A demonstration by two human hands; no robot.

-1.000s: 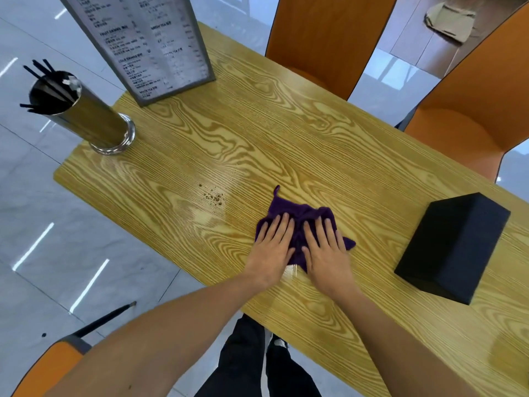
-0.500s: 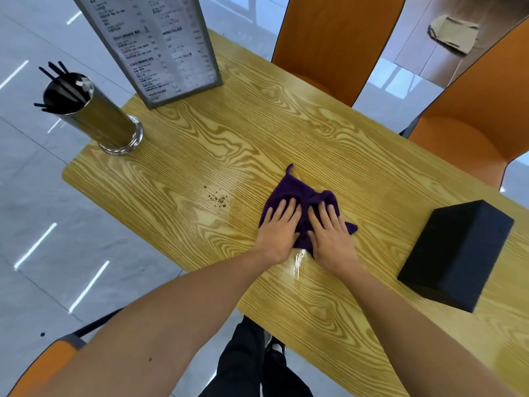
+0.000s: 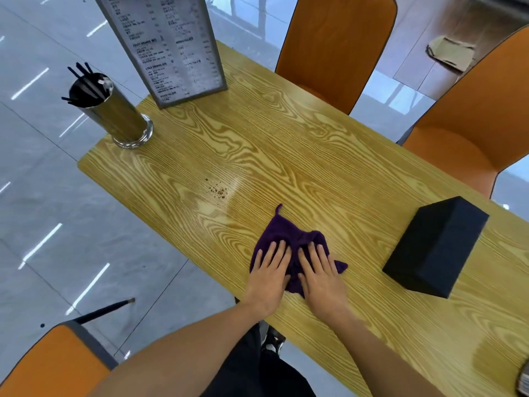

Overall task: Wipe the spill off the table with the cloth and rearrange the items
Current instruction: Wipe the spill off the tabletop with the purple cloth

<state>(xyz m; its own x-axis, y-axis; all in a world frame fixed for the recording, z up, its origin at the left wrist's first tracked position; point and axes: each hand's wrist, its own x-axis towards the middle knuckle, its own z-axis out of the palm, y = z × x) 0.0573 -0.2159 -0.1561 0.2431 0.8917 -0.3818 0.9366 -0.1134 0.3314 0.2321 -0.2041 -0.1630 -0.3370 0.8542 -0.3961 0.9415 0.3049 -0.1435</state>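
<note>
Both grips, left hand [image 3: 267,277] and right hand [image 3: 320,275], spread flat on cloth [image 3: 282,233], loop seemingly pointing away.

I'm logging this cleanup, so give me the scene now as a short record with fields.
surface: wooden table
cloth: purple, flat on table near front edge
left hand: palm down on cloth
right hand: palm down on cloth
spill: brown specks, apart from cloth, not yet wiped
box: black, right of cloth
cup: metal, holds black sticks
menu: upright, far corner
</note>
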